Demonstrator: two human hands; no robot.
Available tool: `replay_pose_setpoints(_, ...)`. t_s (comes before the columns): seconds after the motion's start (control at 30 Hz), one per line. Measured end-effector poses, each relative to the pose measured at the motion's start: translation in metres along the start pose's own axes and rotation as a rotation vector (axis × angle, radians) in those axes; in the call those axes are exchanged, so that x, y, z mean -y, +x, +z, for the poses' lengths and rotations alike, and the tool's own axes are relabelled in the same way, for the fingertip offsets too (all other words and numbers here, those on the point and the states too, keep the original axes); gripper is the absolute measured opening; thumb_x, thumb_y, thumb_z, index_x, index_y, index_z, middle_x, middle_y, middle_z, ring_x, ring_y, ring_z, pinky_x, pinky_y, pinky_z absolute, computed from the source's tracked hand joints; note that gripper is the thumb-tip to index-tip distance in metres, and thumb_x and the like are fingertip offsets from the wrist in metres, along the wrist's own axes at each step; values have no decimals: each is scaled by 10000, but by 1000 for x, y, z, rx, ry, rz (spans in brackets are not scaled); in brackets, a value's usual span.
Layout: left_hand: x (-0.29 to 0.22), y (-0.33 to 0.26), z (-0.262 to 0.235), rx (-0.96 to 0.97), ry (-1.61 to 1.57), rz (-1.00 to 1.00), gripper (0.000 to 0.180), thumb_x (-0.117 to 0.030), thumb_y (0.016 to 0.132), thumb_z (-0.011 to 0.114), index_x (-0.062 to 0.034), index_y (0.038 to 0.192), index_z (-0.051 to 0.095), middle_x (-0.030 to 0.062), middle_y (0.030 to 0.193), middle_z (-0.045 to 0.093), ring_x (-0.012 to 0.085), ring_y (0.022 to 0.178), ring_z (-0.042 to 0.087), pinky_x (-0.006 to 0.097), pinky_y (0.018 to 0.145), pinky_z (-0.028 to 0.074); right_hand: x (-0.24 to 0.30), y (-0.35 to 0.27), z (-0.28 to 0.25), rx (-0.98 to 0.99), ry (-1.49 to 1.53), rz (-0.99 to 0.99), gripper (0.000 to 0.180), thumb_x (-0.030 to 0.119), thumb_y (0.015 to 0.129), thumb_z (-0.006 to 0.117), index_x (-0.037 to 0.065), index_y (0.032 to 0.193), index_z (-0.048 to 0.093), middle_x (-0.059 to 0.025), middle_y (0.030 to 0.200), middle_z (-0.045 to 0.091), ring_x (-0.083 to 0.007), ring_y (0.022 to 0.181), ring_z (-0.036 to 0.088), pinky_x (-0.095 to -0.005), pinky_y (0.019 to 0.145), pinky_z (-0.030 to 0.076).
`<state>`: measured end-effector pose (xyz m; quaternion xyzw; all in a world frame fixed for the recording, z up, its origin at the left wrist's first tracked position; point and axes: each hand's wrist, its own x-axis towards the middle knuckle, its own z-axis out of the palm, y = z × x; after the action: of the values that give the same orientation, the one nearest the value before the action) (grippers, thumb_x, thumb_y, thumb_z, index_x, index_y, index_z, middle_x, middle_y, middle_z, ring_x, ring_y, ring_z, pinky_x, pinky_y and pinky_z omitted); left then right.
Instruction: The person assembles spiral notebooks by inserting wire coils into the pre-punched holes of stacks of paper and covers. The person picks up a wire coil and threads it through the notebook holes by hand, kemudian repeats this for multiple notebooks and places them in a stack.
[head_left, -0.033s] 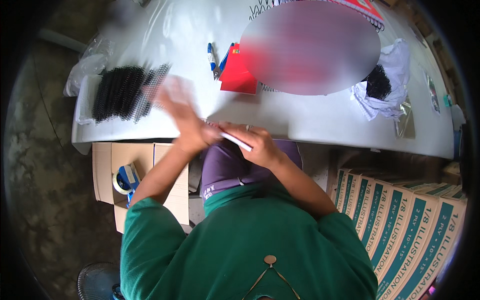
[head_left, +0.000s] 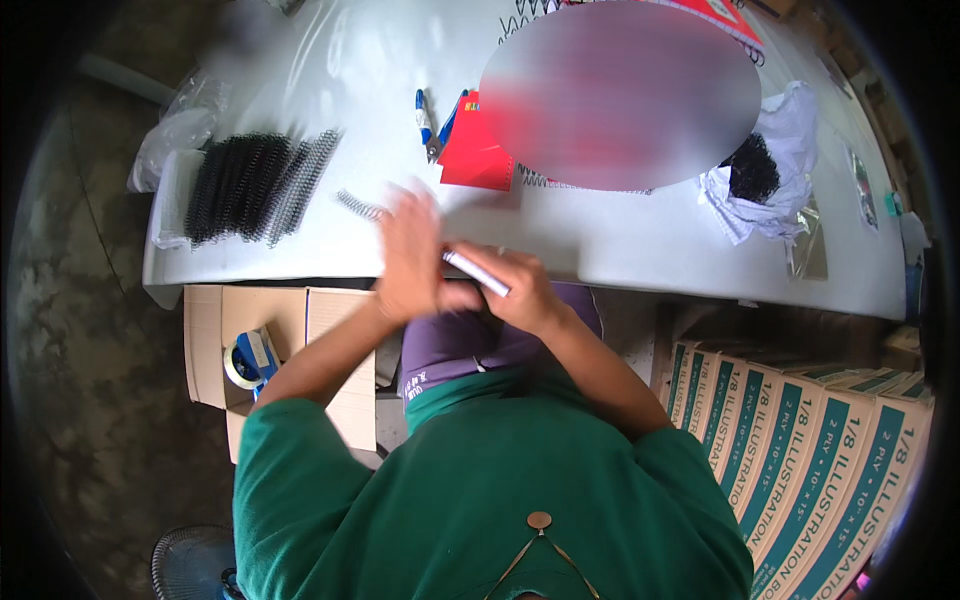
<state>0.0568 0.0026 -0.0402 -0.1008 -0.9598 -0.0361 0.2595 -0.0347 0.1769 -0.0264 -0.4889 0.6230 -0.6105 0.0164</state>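
Observation:
My right hand grips a thin pad with a white edge, held at a slant just off the table's near edge, above my lap. My left hand is smeared by motion. Its fingers look stretched out and its thumb points toward the pad. Past these fingers a dark spiral binding coil sticks out over the table, roughly in line with the pad's edge. The left hand hides whether coil and pad join. A row of black binding coils lies at the table's left.
Blue-handled pliers lie beside a red cover on the white table. A blurred oval hides the far middle. At right, a white bag holds black coils. Below stand an open carton with a tape dispenser, stacked boxes and a fan.
My left hand has come back from beside the coil row toward the pad and my lap. The single coil now shows beyond its fingers. My right hand has barely moved.

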Motion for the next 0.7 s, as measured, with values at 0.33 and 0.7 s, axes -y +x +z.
replay_pose_setpoints(0.33,-24,-36,28,14,-349,155,1067,-688,724,515,168,1304,250,398,1314,276,555,1242,234,608,1016,171,-5,2,8,-35,25,64,446,36,749,614,86,1186,543,-138,993,641,-334,865,627,-382,725,512)
replay_pose_setpoints(0.7,-44,22,-19,-147,-310,94,656,-406,790,631,4,1267,441,204,1248,470,398,1188,412,519,994,255,-5,11,-4,21,188,166,317,33,736,630,29,1051,594,-161,900,658,-301,802,654,-336,657,510)
